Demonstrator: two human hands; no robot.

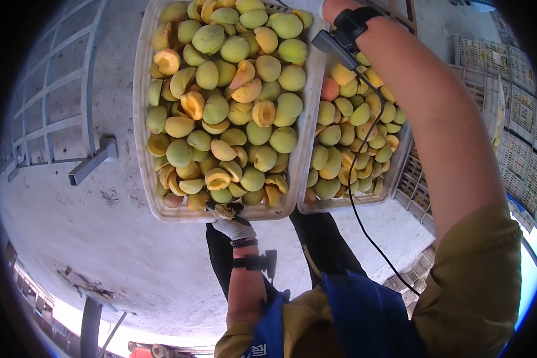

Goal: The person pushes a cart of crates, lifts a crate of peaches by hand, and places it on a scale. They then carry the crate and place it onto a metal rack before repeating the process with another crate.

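Left grip [231, 225], gloved, closed on near rim of the left tray [142, 89]. Right grip [307, 6], at far top edge, mostly out of frame; closure cannot be determined. Left tray heaped with halved apricots [232, 107], tilted over the concrete floor [101, 238]. Second tray [394, 173] directly beside, touching, likewise filled. Stacked empty trays [513, 107] at right.

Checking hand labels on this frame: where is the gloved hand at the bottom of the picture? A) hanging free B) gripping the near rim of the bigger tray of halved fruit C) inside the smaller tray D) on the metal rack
B: the gloved hand closes its fingers on the near rim of the bigger tray, which is full of halved fruit; the smaller tray lies beside it.
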